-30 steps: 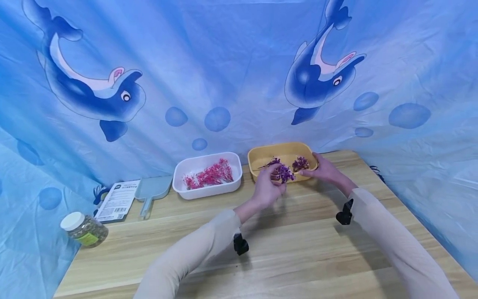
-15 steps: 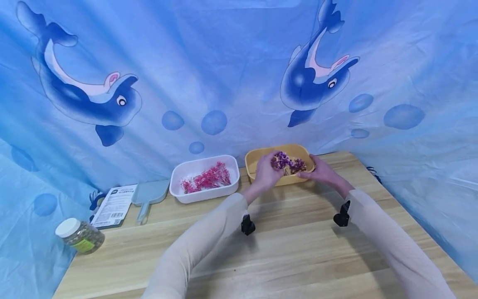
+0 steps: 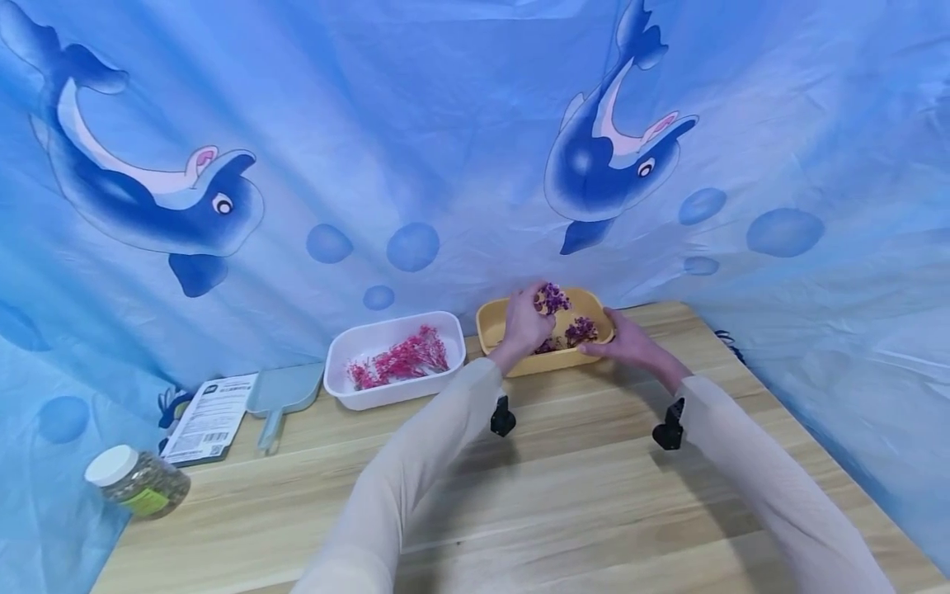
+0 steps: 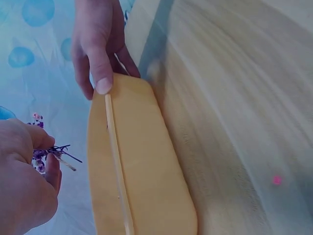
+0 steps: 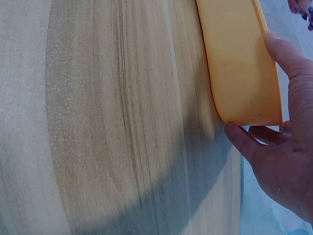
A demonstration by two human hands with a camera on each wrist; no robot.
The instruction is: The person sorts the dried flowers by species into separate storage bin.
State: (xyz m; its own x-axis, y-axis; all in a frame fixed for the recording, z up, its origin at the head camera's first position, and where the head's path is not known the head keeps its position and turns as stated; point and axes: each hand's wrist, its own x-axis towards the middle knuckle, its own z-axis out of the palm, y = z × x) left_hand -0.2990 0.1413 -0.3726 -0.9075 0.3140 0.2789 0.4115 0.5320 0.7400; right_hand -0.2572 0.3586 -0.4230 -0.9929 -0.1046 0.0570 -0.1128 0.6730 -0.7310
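Note:
My left hand (image 3: 525, 327) is over the yellow plastic bin (image 3: 558, 361), pinching a small bunch of purple dried flowers (image 3: 554, 299) between thumb and fingers. In the left wrist view the short dark stems (image 4: 59, 152) stick out past the fingertips, above the level of the bin's rim. My right hand (image 3: 635, 338) holds the bin's right end. The right wrist view has its thumb (image 5: 281, 49) on the rim, with the other fingers around the end wall. More purple flowers (image 3: 581, 331) lie inside the bin, partly hidden by the left hand.
Left of the yellow bin stands a white bin (image 3: 364, 399) holding pink dried flowers (image 3: 404, 359). Further left lie a grey-blue dustpan (image 3: 285, 391), a printed packet (image 3: 211, 419) and a lidded jar (image 3: 141, 481). A blue dolphin curtain (image 3: 460, 165) hangs behind the wooden table (image 3: 594, 495).
My left hand, holding the purple flowers, has moved from the bin's front edge to over its inside, toward the back. My right hand stays on the bin's right end.

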